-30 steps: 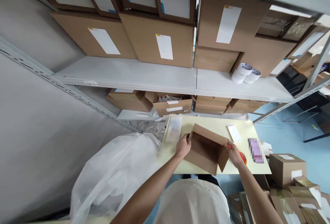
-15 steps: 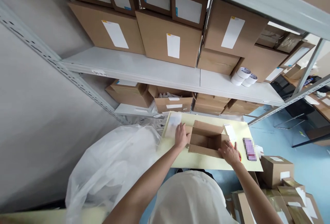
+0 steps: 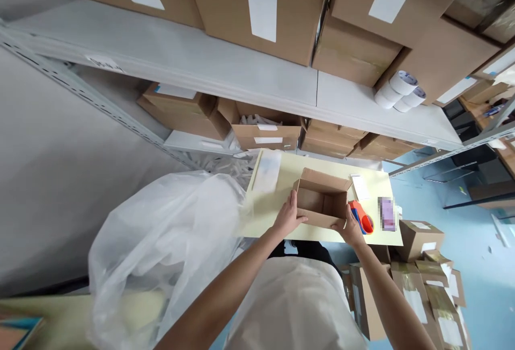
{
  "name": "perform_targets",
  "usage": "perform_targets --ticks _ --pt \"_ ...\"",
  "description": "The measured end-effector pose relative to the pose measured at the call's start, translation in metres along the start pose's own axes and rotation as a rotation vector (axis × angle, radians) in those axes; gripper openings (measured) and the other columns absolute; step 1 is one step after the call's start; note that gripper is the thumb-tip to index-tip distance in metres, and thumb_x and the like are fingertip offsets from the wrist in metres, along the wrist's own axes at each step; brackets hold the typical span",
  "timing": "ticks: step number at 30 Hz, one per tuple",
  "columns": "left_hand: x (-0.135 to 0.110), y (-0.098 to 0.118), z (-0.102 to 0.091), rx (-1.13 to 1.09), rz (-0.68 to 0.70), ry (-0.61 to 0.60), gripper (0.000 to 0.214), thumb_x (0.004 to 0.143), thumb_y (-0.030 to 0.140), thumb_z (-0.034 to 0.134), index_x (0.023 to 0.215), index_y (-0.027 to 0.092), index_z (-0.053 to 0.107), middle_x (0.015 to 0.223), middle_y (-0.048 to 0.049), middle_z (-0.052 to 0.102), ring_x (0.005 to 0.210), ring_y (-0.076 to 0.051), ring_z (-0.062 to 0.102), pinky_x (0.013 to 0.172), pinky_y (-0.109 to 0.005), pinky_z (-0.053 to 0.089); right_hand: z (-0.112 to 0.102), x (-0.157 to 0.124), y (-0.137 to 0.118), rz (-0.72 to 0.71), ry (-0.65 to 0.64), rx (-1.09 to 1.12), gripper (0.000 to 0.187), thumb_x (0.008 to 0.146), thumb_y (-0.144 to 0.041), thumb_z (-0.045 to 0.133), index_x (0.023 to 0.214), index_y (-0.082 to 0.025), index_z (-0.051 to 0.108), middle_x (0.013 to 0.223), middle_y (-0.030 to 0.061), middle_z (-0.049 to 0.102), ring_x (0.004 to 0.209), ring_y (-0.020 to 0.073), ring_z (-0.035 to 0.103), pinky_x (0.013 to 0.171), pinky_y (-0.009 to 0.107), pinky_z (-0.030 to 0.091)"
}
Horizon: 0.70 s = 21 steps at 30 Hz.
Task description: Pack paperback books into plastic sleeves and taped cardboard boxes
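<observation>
A small open cardboard box (image 3: 322, 218) is on the pale yellow table (image 3: 257, 221), its inside bare and its far flap standing up. My left hand (image 3: 288, 213) grips the box at its near left corner, thumb on the near wall. At the near right corner my right hand (image 3: 349, 228) is closed on the same box. Just right of that hand lies an orange and blue tape dispenser (image 3: 361, 218). White paper slips (image 3: 359, 186) and a blurred-out purple item (image 3: 387, 213) lie farther right on the table.
Shelving (image 3: 193, 68) with large cartons rises behind the table; tape rolls (image 3: 396, 89) stand on it. White plastic sheeting (image 3: 164, 242) bulges at the left. Several taped parcels (image 3: 422, 238) are piled on the floor at right. An open carton (image 3: 263, 136) sits on the lower shelf.
Both hands have shifted from the box's side flaps to its near corners. The side flaps no longer stick outward, and the tape dispenser shows more fully. My view has tilted down.
</observation>
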State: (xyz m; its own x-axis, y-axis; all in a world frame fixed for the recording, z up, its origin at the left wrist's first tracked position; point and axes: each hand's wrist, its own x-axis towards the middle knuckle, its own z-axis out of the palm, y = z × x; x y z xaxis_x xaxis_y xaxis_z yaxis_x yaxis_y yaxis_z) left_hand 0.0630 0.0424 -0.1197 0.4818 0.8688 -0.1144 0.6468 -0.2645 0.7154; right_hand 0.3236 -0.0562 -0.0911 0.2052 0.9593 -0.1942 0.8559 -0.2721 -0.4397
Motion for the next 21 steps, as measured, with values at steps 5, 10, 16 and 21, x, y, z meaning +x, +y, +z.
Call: perform_targets --ticks 5,10,16,21 --pt "0.005 0.005 0.01 -0.05 -0.07 0.073 0.111 0.079 0.035 0.07 0.153 0.02 -0.011 0.159 -0.0223 0.022 0.145 -0.036 0.025 0.111 -0.052 0.035 -0.021 0.019 -0.013 -0.1 0.084 -0.159 0.098 0.08 -0.054 0.062 0.154 -0.015 0.011 0.157 0.0221 0.025 0.146 0.0364 0.023 0.11 0.058 0.033" --pt "0.008 0.011 0.013 -0.069 -0.131 0.107 0.108 0.077 0.033 0.071 0.154 0.022 -0.004 0.159 -0.0211 0.02 0.146 -0.037 0.021 0.112 -0.054 0.032 -0.05 0.069 -0.022 -0.267 0.008 -0.284 0.082 0.089 -0.054 0.05 0.154 -0.017 0.017 0.158 0.0191 0.026 0.148 0.0337 0.02 0.113 0.061 0.024" --pt "0.012 0.018 0.02 -0.161 -0.166 0.17 0.108 0.075 0.032 0.074 0.154 0.023 0.001 0.159 -0.0178 0.024 0.146 -0.034 0.025 0.113 -0.051 0.033 -0.046 0.1 -0.039 -0.288 -0.029 -0.347 0.082 0.09 -0.058 0.045 0.154 -0.015 0.016 0.157 0.0222 0.027 0.147 0.0388 0.02 0.11 0.07 0.016" --pt "0.007 0.018 0.022 -0.244 -0.177 0.171 0.105 0.071 0.041 0.077 0.154 0.025 0.014 0.159 -0.0148 0.026 0.146 -0.035 0.025 0.114 -0.054 0.032 -0.02 0.091 -0.1 -0.656 -0.376 -0.322 0.108 0.072 -0.054 0.072 0.156 -0.027 0.009 0.164 0.0121 0.001 0.15 0.0352 0.003 0.115 0.062 0.015"
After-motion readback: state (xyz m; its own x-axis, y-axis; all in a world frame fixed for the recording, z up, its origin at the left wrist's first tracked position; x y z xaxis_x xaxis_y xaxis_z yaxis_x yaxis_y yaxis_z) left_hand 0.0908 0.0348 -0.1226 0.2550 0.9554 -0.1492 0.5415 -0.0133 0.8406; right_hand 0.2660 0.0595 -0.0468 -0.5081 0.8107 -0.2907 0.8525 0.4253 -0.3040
